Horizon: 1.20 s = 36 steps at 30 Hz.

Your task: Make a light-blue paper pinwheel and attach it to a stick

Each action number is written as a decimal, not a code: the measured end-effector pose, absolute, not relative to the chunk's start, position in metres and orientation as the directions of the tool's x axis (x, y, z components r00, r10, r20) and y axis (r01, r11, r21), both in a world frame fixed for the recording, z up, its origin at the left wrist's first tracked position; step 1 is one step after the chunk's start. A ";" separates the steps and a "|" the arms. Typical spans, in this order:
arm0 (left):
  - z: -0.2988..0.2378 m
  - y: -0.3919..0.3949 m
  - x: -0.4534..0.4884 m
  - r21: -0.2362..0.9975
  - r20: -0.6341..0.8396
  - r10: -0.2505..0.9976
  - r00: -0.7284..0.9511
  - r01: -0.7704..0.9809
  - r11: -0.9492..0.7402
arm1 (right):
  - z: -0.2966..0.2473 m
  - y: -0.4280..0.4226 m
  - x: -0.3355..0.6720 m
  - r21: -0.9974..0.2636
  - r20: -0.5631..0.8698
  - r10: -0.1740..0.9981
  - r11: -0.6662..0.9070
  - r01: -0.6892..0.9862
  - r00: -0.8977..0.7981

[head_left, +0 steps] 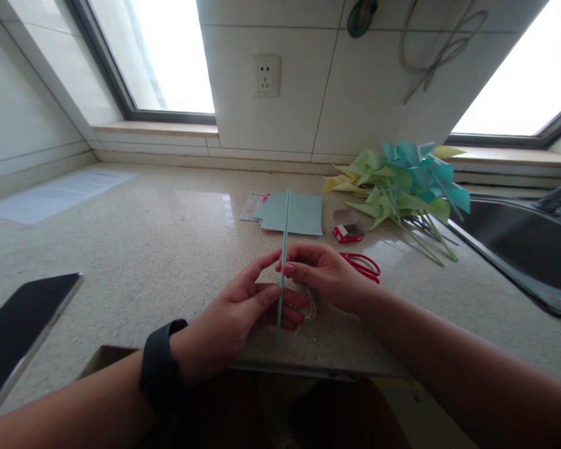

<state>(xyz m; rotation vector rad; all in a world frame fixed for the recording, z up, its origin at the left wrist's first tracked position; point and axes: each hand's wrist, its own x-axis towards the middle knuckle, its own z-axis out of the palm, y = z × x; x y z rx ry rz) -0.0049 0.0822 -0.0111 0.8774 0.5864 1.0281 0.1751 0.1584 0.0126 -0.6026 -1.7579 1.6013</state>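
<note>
A thin pale-green stick (287,215), likely paper, stands nearly upright above the counter's front edge. My left hand (243,305), with a dark watch on its wrist, is closed on the stick's lower part between thumb and fingers. Higher up, my right hand (325,274) pinches the same stick with thumb and forefinger. Partly hidden behind my hands lies a clear ring (312,308), perhaps a roll of tape. Red-handled scissors (364,267) lie beside my right hand, their blades hidden. Beyond the hands rests a stack of pale-green paper sheets (303,215).
An open small red box (348,233) stands right of the paper. Several green, yellow and blue paper pinwheels (402,181) lie farther back, near the sink (518,249). At left are a dark tablet-like slab (23,324) and a printed sheet (56,193).
</note>
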 end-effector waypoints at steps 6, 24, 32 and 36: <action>-0.008 0.082 -0.004 0.833 -0.062 0.912 0.405 -0.483 0.271 | 0.011 0.159 0.176 -0.984 0.175 0.735 0.159 -0.084 -0.655; -0.002 0.084 -0.002 0.848 -0.147 0.917 0.371 -0.430 0.310 | 0.010 0.163 0.181 -0.980 0.177 0.797 0.195 -0.031 -0.578; -0.003 0.086 -0.002 0.883 -0.122 0.980 0.155 -0.434 0.178 | 0.027 0.166 0.203 -0.910 0.348 0.843 0.409 0.068 -0.410; 0.000 0.091 -0.007 0.926 -0.062 0.997 0.043 -0.371 0.074 | 0.031 0.168 0.220 -0.534 0.574 0.685 0.729 0.428 -0.450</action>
